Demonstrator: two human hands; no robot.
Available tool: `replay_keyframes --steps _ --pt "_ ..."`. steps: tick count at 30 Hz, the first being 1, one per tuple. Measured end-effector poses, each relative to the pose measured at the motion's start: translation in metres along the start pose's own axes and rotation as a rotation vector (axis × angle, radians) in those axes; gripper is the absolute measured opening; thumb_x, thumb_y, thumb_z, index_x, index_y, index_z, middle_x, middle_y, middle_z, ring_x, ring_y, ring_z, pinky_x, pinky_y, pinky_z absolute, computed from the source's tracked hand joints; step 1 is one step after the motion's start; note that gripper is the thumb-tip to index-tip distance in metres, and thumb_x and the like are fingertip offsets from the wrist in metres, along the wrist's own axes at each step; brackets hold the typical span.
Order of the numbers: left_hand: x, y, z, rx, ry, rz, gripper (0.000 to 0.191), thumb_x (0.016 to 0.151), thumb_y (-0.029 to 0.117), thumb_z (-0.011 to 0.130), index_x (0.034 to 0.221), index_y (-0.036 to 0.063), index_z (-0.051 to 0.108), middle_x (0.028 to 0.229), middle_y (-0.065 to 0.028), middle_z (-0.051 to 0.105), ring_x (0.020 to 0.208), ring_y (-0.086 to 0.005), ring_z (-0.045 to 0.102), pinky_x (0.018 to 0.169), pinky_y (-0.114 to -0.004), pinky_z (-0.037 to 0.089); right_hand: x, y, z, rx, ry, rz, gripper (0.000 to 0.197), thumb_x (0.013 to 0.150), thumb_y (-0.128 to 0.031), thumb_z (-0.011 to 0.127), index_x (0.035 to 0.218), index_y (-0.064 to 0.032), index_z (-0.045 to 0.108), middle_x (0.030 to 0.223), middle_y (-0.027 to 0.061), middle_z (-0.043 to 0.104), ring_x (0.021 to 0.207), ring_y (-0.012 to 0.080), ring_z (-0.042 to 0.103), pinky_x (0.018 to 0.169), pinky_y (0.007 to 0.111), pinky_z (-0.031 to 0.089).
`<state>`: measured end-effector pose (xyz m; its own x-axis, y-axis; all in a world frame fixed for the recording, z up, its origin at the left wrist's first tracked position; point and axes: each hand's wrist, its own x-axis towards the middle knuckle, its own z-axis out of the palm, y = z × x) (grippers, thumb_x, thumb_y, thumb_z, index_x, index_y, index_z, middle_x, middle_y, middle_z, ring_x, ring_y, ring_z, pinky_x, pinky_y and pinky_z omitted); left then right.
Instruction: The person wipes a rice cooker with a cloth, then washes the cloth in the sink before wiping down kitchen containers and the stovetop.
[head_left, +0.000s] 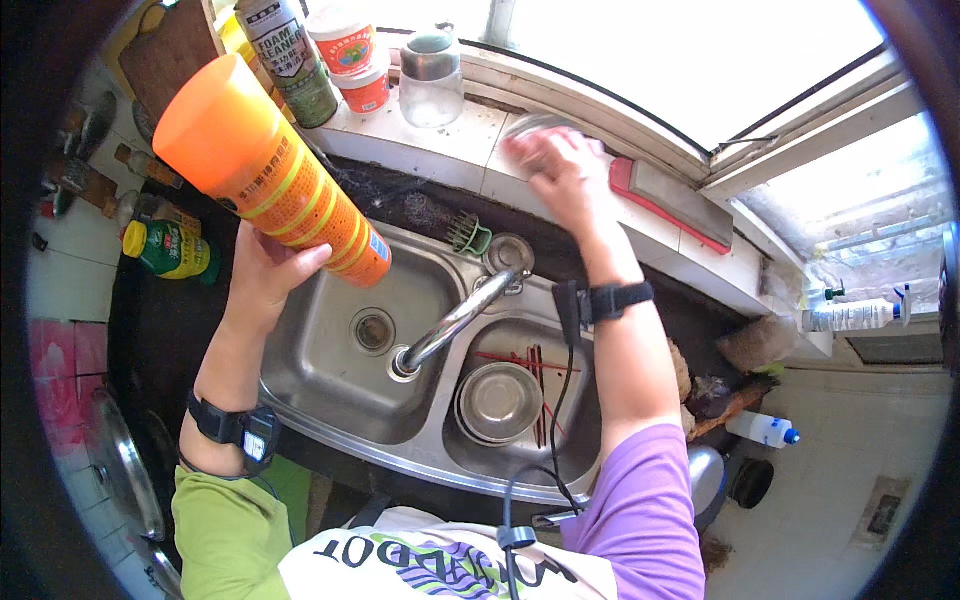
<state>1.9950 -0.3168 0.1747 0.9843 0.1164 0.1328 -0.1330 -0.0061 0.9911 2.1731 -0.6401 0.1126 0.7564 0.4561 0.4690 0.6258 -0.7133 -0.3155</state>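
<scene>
My left hand (264, 262) grips a tall orange can (304, 195) with a wide orange cap, held tilted above the left basin of a steel double sink (315, 367). The can bears writing and yellow stripes. My right hand (566, 172) is over the white tiled window ledge (480, 139), its fingers bent around a greyish thing (541, 124) too blurred to name. To its right on the ledge lies a red and grey block-like thing (667, 202). A glass jar (431, 79) with a metal lid stands to its left.
A foam cleaner can (289, 64) and stacked white-and-red tubs (352, 64) stand on the ledge. The chrome faucet (457, 322) arches over the sink. Metal bowls (500, 403) and red chopsticks (536, 390) lie in the right basin. A green brush (471, 236) rests behind the sink.
</scene>
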Motion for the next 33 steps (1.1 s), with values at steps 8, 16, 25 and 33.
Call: replay_keyframes --steps 8,16,25,33 --pt "-0.017 -0.003 -0.007 -0.023 0.017 -0.032 0.061 0.075 -0.003 0.075 0.129 0.003 0.047 0.119 -0.0083 0.059 0.113 -0.0187 0.059 0.102 -0.037 0.047 -0.035 -0.004 -0.025 0.697 -0.001 0.327 0.053 0.07 -0.017 0.07 0.121 -0.0032 0.063 0.107 0.0121 0.065 0.1 0.0235 0.062 0.092 0.037 0.05" --pt "-0.046 -0.011 -0.03 0.031 0.077 -0.07 0.063 0.074 0.001 0.076 0.13 0.0023 0.047 0.12 -0.0084 0.059 0.114 -0.0191 0.059 0.103 -0.037 0.045 0.045 0.009 0.046 -0.079 0.095 0.147 0.053 0.08 -0.036 0.072 0.127 -0.0163 0.059 0.122 0.0156 0.059 0.112 0.0358 0.055 0.094 0.049 0.048" --pt "-0.065 -0.01 -0.043 0.008 0.107 -0.147 0.061 0.074 0.007 0.077 0.128 0.0029 0.05 0.118 -0.0082 0.061 0.112 -0.0185 0.06 0.103 -0.037 0.045 0.018 -0.039 -0.006 0.087 -0.35 -0.151 0.034 0.07 -0.012 0.07 0.104 -0.0153 0.07 0.113 0.0054 0.064 0.107 0.0313 0.059 0.093 0.045 0.051" --pt "-0.047 0.0 -0.029 -0.016 0.065 -0.093 0.062 0.074 0.006 0.076 0.129 0.0013 0.049 0.119 -0.0096 0.062 0.112 -0.0203 0.062 0.101 -0.037 0.046 0.033 -0.001 0.005 -0.191 -0.112 0.124 0.038 0.08 -0.027 0.07 0.114 -0.0119 0.064 0.11 0.0168 0.062 0.102 0.0378 0.059 0.087 0.046 0.051"
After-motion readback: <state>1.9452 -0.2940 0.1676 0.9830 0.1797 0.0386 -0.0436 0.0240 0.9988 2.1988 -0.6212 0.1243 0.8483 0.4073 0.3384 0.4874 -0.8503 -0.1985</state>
